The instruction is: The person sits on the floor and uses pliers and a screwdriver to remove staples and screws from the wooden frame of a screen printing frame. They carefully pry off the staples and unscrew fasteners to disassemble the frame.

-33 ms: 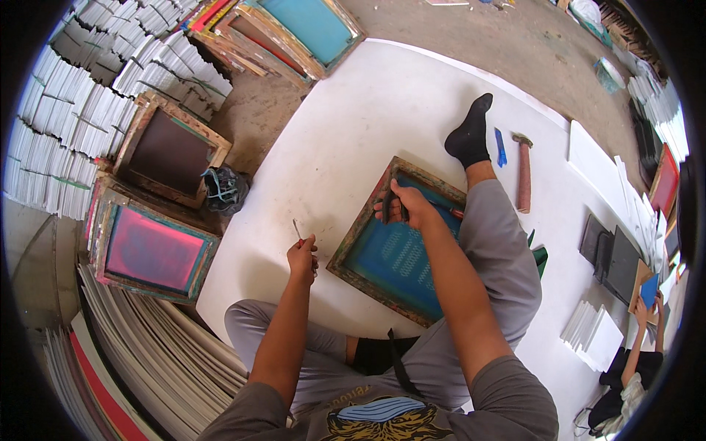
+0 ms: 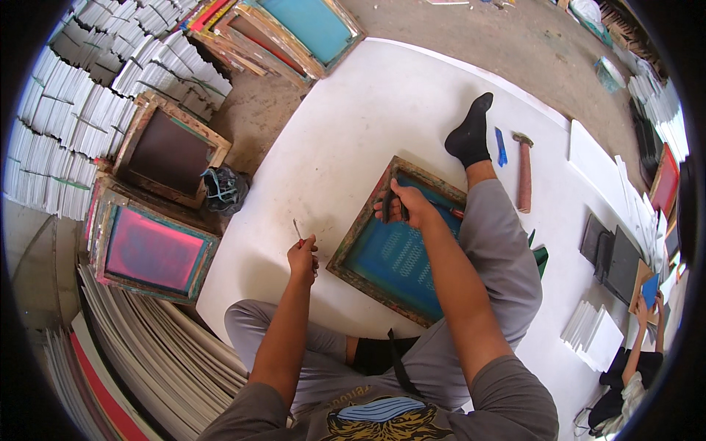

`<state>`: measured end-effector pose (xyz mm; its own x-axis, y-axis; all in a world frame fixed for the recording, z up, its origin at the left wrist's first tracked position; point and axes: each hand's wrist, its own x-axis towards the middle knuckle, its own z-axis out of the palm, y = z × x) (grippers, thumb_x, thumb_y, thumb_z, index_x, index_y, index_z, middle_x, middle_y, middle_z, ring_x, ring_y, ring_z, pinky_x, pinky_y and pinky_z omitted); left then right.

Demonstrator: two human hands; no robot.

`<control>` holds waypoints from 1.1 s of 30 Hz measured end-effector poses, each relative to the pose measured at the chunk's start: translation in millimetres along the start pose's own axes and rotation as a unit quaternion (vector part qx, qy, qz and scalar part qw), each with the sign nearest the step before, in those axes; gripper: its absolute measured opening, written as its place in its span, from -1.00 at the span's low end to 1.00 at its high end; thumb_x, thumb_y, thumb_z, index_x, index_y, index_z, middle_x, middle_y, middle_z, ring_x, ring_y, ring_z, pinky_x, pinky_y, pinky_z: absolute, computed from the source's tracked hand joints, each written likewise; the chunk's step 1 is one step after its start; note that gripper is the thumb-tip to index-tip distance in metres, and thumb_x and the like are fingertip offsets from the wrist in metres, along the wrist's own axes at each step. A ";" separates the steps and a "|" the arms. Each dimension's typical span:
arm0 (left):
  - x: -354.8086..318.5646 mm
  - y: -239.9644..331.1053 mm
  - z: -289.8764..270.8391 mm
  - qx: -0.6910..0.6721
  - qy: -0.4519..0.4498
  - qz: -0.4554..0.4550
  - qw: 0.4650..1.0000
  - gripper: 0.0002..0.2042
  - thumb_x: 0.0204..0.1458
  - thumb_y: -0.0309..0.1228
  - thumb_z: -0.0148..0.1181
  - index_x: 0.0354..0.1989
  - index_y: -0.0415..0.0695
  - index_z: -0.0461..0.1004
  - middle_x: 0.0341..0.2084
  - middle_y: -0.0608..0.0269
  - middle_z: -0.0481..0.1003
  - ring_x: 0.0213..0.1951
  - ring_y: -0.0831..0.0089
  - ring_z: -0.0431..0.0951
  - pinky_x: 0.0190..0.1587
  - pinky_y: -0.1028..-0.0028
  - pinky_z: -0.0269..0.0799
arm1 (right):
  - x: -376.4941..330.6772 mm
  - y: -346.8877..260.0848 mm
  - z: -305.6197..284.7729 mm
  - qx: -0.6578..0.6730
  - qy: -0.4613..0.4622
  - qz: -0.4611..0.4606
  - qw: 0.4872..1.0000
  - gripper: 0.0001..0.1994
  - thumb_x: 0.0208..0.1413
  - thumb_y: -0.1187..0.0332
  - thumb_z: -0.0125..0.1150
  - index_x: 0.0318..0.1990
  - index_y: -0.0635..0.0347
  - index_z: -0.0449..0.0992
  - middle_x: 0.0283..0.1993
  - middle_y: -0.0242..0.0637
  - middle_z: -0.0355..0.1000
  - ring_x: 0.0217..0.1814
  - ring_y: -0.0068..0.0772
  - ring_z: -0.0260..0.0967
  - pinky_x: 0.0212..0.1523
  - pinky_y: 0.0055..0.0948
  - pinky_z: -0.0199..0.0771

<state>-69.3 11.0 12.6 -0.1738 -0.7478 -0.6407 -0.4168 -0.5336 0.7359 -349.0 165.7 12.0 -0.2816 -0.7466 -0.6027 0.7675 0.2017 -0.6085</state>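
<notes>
My left hand is closed around a thin metal-shafted tool, perhaps a screwdriver, its shaft pointing up and away from me; the hand hides most of its handle. My right hand is closed on a pair of dark-handled pliers over the upper part of a screen-printing frame. That frame has worn wooden edges and a blue mesh with pale patterned marks. It lies flat between my legs, partly under my right arm. A slim red-ended tool shows beside my right knee.
A hammer and a blue cutter lie beyond my right leg on the white sheet. More screen frames lean at the left, near a black plastic bag. Paper stacks stand behind. Another person's hands hold a blue item at the far right.
</notes>
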 end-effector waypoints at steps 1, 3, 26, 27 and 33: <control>-1.1 0.1 1.2 -0.002 -0.003 -0.002 1.000 -0.65 0.11 -0.09 0.32 -0.41 -0.12 0.42 -0.81 0.37 0.23 -0.82 0.52 0.19 -0.77 0.45 -0.05 | 1.4 0.0 -0.8 0.001 0.002 0.002 1.000 -0.43 0.39 -0.08 -0.03 0.01 0.40 0.45 -0.18 0.06 0.58 -0.21 -0.01 0.62 -0.24 -0.02 0.66; -3.3 3.0 4.4 0.004 -0.001 -0.019 1.000 -0.66 0.11 -0.10 0.31 -0.41 -0.12 0.42 -0.81 0.37 0.23 -0.82 0.53 0.19 -0.77 0.45 -0.04 | 5.3 0.9 -4.0 -0.001 0.005 0.003 1.000 -0.45 0.39 -0.08 -0.02 0.00 0.39 0.45 -0.18 0.06 0.59 -0.21 -0.02 0.62 -0.23 -0.03 0.66; 0.7 9.4 29.2 -0.021 -0.096 0.050 0.994 -0.62 0.22 -0.13 0.22 -0.06 -0.24 0.51 -0.36 0.23 0.46 -0.71 0.58 0.27 -0.70 0.49 0.15 | 42.5 37.1 -16.6 -0.585 0.220 -0.221 0.749 -0.80 -0.01 0.46 0.23 -0.25 0.42 0.48 -0.48 -0.08 0.53 -0.55 -0.24 0.55 -0.58 -0.22 0.55; -2.9 12.3 28.5 -0.031 -0.105 0.058 0.992 -0.62 0.23 -0.12 0.20 -0.07 -0.24 0.52 -0.37 0.23 0.48 -0.71 0.57 0.27 -0.69 0.49 0.14 | 31.4 33.1 1.4 -0.576 0.147 -0.179 0.784 -0.78 0.00 0.44 0.25 -0.24 0.42 0.48 -0.48 -0.10 0.54 -0.56 -0.25 0.54 -0.58 -0.24 0.55; -9.2 28.2 37.2 -0.124 -0.229 0.011 0.965 -0.57 0.31 -0.03 0.07 0.01 -0.20 0.50 -0.34 0.30 0.51 -0.62 0.59 0.27 -0.58 0.49 0.20 | -23.4 30.4 72.7 -0.496 -0.168 -0.038 0.851 -0.71 0.17 0.22 0.29 -0.27 0.33 0.46 -0.50 -0.22 0.52 -0.57 -0.38 0.51 -0.58 -0.34 0.51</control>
<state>-112.7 17.5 31.2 -0.5809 -0.5366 -0.6120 -0.1916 -0.6406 0.7436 -277.2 143.2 45.1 -0.0003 -0.8866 -0.4625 -0.1563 0.4569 -0.8757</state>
